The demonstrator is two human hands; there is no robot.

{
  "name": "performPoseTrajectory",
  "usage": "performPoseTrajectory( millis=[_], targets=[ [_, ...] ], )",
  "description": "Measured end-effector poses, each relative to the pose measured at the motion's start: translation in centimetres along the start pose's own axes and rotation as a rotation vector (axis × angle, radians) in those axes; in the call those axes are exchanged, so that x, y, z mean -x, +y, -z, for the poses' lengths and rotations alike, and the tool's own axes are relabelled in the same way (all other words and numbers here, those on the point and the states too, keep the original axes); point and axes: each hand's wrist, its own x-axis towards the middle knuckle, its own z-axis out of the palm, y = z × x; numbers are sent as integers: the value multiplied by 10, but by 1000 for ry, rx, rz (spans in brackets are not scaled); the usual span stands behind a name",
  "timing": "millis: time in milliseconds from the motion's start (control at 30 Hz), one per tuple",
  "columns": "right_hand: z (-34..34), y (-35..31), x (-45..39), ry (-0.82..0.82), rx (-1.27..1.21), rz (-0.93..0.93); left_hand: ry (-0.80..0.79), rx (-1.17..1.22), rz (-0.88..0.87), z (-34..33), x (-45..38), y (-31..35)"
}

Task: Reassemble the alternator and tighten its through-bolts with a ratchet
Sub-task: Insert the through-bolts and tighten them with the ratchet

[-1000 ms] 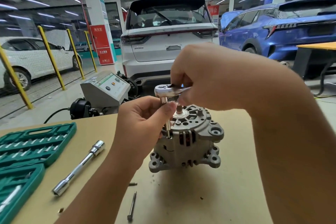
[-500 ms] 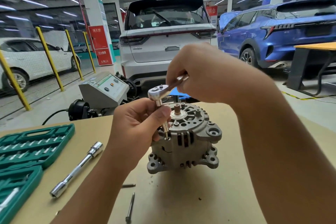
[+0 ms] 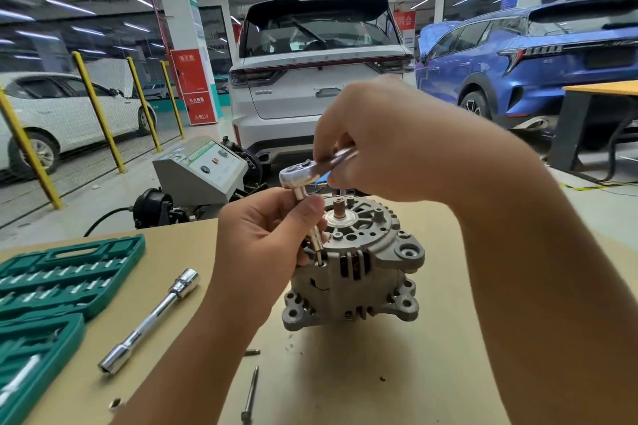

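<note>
On the alternator (image 3: 355, 272) | ratchet (image 3: 312, 171) handle points right — right-hand (image 3: 390, 138) grip holds it | left (image 3: 266, 235) pinches upright extension (image 3: 312, 228)

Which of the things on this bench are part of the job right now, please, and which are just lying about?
In use:
alternator
ratchet, gripped by right hand
extension bit, pinched by left hand

Lying about:
socket case
chrome extension bar
loose bolt
</note>
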Motion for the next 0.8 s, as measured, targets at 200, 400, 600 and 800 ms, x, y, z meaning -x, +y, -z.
performPoseTrajectory(
  millis=[200, 400, 600, 800],
  targets=[
    [7, 3, 2, -26, 4, -4, -73, 18, -19, 3, -1, 1],
    [0, 0, 0, -50, 34, 37, -57, 13, -47, -1, -1, 0],
    [0, 0, 0, -50, 0, 35, -161, 41, -6, 8, -2, 2],
    [1, -1, 1, -75, 110, 64, -133, 17, -22, 5, -4, -2]
  ],
)
